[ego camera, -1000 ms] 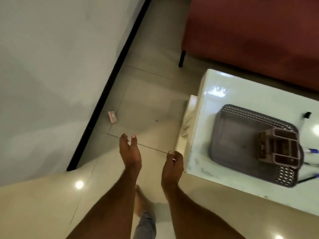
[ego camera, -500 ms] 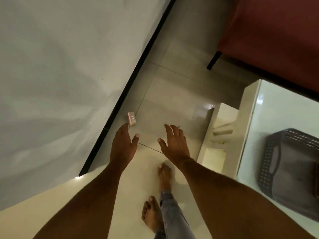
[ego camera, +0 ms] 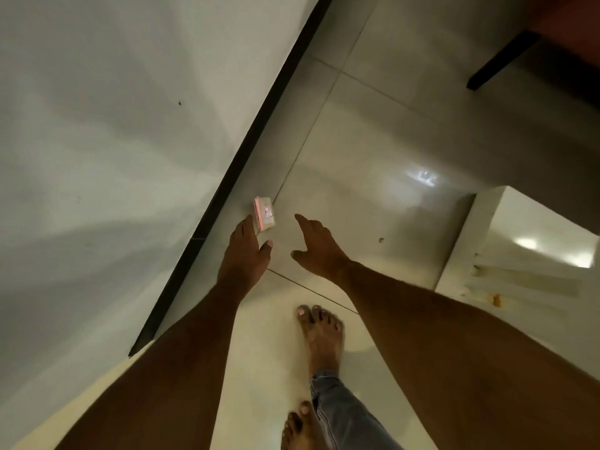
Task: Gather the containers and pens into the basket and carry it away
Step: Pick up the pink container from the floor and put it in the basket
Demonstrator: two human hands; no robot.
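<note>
Closing in on small pink-lidded container (ego camera: 264, 216) lying on floor (ego camera: 373, 151) by black baseboard (ego camera: 246, 151); nearer than half a second ago. Left hand (ego camera: 248, 251) beside it, right hand (ego camera: 319, 248) near, fingers spread, empty. Basket gone from view.

A pale wall (ego camera: 107, 151) fills the left side, edged at its foot by a black skirting board (ego camera: 246, 151) running diagonally. Right of the skirting lies a glossy tiled floor (ego camera: 383, 138), mirroring lamp glare. Farther right of the skirting stands a white table (ego camera: 519, 241); above it, a dark furniture leg (ego camera: 500, 63).
</note>
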